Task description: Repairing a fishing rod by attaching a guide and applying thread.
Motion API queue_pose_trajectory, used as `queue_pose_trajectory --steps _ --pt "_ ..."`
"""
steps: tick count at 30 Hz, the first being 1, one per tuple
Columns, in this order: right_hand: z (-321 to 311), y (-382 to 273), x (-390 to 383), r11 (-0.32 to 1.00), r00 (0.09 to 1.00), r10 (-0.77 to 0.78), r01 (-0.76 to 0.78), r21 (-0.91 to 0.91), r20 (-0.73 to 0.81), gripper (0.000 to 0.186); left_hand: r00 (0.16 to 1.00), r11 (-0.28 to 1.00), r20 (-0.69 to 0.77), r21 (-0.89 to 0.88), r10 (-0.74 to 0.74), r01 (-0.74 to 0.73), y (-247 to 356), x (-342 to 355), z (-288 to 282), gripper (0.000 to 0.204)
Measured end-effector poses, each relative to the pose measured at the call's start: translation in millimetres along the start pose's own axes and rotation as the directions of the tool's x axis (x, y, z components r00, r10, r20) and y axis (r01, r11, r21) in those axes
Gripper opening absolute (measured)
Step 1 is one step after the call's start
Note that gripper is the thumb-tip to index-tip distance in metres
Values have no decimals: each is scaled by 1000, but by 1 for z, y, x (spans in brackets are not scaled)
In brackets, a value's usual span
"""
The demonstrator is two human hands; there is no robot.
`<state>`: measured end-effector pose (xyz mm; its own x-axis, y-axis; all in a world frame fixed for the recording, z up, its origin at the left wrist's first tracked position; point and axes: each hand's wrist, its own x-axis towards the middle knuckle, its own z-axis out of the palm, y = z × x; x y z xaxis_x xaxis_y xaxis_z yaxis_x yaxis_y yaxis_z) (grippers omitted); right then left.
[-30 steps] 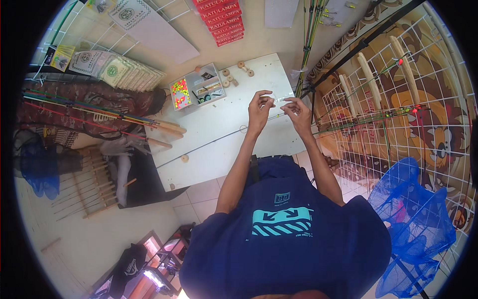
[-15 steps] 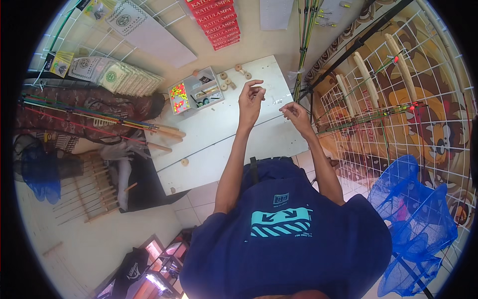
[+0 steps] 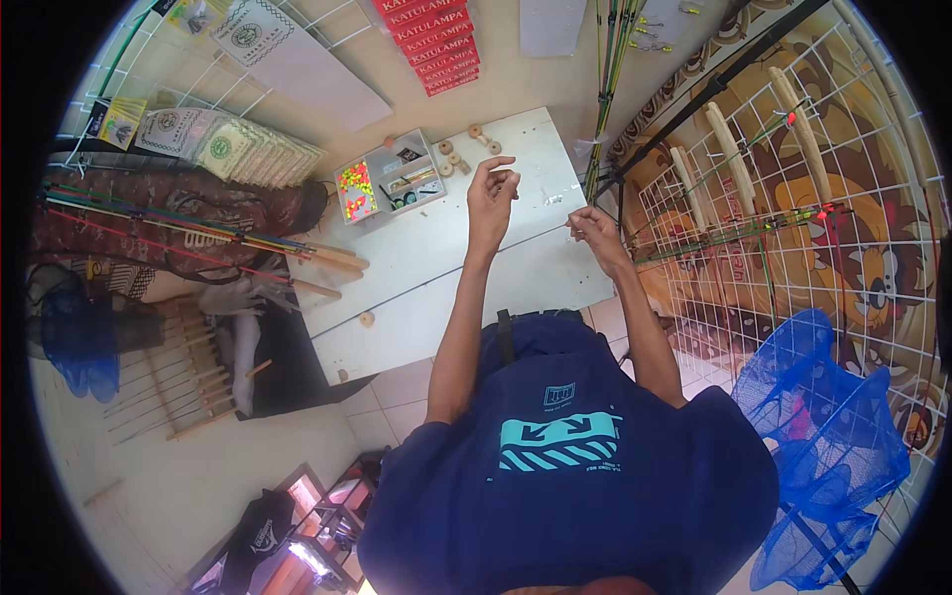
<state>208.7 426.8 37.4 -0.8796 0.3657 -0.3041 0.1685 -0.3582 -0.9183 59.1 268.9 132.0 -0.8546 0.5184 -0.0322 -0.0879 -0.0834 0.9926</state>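
Both my hands are raised over the white table (image 3: 416,288), apart from each other. My left hand (image 3: 491,203) has curled fingers, the index finger bent over toward the thumb. To its right and a little nearer, my right hand (image 3: 597,236) is closed in a pinch, its fingertips pointing toward the left hand. Whatever the fingers hold is too fine or too small to make out. Between the hands and slightly beyond lies a small clear, shiny item (image 3: 555,199) on the tabletop. Several small wooden spools (image 3: 476,131) sit at the far edge, beyond my left hand.
A divided box (image 3: 424,198) stands at the table's back left, with bright yellow and red pieces (image 3: 355,186) in one compartment. Thin rods with wooden handles (image 3: 337,260) jut over the left edge. On the right are a wire grid (image 3: 734,198) and blue nets (image 3: 823,416).
My left hand has shifted slightly left and nearer to me. My right hand has turned a little and moved slightly right, its fingers drawn closer together.
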Motion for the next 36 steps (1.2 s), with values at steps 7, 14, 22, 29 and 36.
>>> queue_pose_trajectory --steps 7,14,22,29,36 --pt "-2 6 -2 999 1000 2 -2 32 -3 19 999 1000 -43 -5 6 -6 2 -4 -11 28" --pt "0 8 1 998 1000 1 -1 65 3 18 997 1000 -81 -9 5 -5 1 -10 -16 28" --pt "1 9 -1 999 1000 22 -22 26 -2 20 993 999 -114 -34 16 -20 4 -11 -18 27" --pt "12 -9 -8 715 951 -301 274 -643 71 25 999 993 -6 109 42 -41 4 -25 -15 26" --pt "64 -62 -12 919 938 -294 330 -214 186 23 970 984 239 176 -50 7 5 -34 -15 27"
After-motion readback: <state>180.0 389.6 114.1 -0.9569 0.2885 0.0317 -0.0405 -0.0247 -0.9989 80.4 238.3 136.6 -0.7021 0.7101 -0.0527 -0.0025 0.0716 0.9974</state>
